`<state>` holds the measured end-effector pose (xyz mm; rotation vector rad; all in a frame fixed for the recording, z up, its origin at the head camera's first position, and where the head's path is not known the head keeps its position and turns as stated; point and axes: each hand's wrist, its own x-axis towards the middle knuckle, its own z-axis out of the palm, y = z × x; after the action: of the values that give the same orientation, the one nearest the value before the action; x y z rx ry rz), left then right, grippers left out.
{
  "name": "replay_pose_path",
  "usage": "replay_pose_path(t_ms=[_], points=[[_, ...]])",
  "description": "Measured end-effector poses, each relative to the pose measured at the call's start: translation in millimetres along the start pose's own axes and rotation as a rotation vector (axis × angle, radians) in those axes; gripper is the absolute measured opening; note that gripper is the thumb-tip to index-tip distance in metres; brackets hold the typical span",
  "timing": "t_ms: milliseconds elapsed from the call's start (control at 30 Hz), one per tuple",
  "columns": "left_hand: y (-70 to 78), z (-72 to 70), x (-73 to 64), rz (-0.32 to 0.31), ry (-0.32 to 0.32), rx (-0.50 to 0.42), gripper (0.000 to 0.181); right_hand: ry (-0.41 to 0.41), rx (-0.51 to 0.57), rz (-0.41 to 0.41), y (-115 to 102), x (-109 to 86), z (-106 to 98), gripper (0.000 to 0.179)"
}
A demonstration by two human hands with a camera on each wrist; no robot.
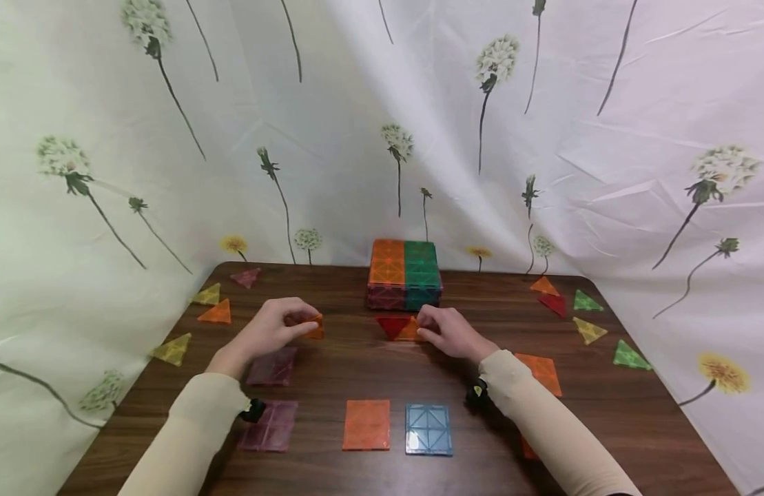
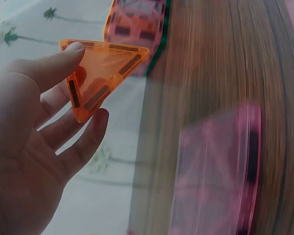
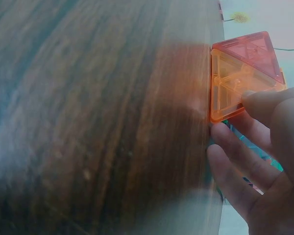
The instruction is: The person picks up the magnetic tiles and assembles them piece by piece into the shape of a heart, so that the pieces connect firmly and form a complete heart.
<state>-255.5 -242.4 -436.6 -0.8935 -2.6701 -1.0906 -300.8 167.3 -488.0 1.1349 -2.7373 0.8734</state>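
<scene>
My left hand (image 1: 273, 327) pinches an orange triangular magnetic tile (image 2: 100, 66) between thumb and fingers, above the left part of the table. In the left wrist view the tile's dark edge magnets show, with the thumb over one corner. My right hand (image 1: 451, 332) holds a second orange triangle tile (image 3: 228, 90) by its side, thumb on the near face. This tile stands upright on the table and meets a red triangle tile (image 3: 258, 54) along a slanted edge. Right behind the pair is a block of stacked square tiles (image 1: 388, 265), orange and green on top.
Loose square tiles lie nearer: purple (image 1: 270, 427), orange (image 1: 366, 425) and blue (image 1: 428, 430). Another orange square (image 1: 543, 372) lies beside the right forearm. Small triangles, such as a yellow one (image 1: 173, 349) and a green one (image 1: 630, 355), line both table sides. A flowered cloth (image 1: 344, 138) hangs behind.
</scene>
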Motion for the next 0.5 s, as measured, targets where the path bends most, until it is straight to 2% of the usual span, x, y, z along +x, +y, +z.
replay_pose_path(t_ms=[133, 500], points=[[5.7, 16.9, 14.1, -0.037, -0.017, -0.019, 0.013, 0.011, -0.011, -0.003, -0.4, -1.8, 1.0, 0.009], [10.1, 55.1, 42.0, -0.059, -0.036, -0.031, 0.009, 0.007, -0.014, 0.015, -6.9, -3.1, -3.3, 0.010]])
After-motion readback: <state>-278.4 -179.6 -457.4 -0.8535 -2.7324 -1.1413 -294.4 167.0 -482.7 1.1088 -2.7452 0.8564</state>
